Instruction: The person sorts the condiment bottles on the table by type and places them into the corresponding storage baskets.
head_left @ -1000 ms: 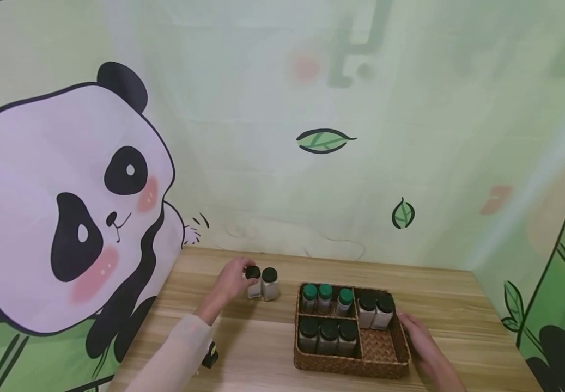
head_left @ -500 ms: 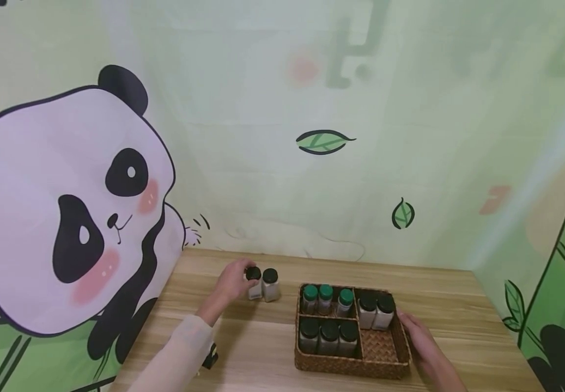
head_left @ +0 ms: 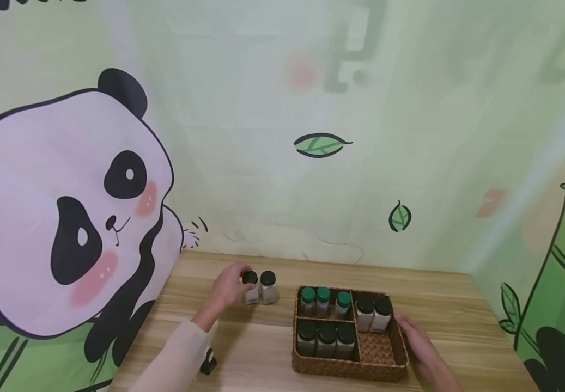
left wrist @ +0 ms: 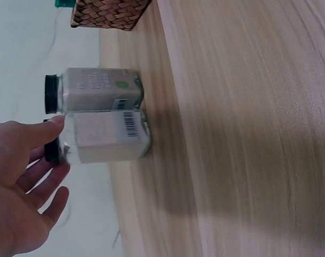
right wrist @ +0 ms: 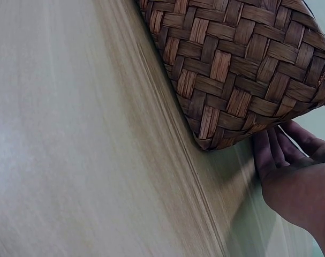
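My left hand [head_left: 230, 284] pinches the black lid of a glass spice jar [left wrist: 106, 136] with a pale filling and a barcode label, thumb on one side and fingertips on the other. The jar stands upright on the table. Close beside it is a matching jar [left wrist: 100, 90], also black-lidded. My right hand [head_left: 419, 338] lies against the outer right side of a brown woven basket [right wrist: 242, 64], its fingers fairly straight along the wall. In the basket's compartments stand several green-lidded bottles [head_left: 322, 302], several dark-filled jars [head_left: 326, 340], and two pale black-lidded jars [head_left: 372, 314] at back right.
A small black object [head_left: 208, 362] lies on the wooden table [head_left: 257, 337] by the left forearm. Behind the table hangs a green wall cloth [head_left: 243, 163] printed with a panda. The basket's front right compartment shows bare woven bottom [head_left: 376, 348].
Both hands keep their places on the jar lid and at the basket. The whole head view has shifted slightly; the jars and basket stay where they were on the table.
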